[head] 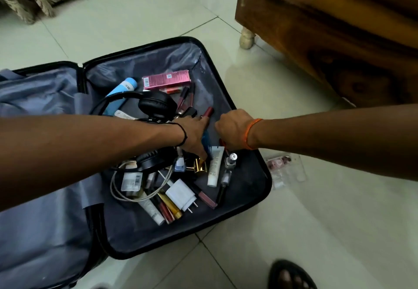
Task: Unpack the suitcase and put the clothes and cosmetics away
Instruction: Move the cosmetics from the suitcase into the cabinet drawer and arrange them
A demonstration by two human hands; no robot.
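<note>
Mid-frame, over the open suitcase point(253, 198), the left hand point(194, 135) is lying straight-fingered, touching a red lipstick point(208, 112); the right hand point(233, 130) is curling, its contents untellable.

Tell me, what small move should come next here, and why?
Probably lift the dark red lipstick tube out of the open black suitcase: the left hand already touches it, the right hand is curled close by, and loose cosmetics are still inside.

Both hands, left hand point(194, 131) and right hand point(233, 130), reach among cosmetics in the open suitcase point(251, 189).
</note>
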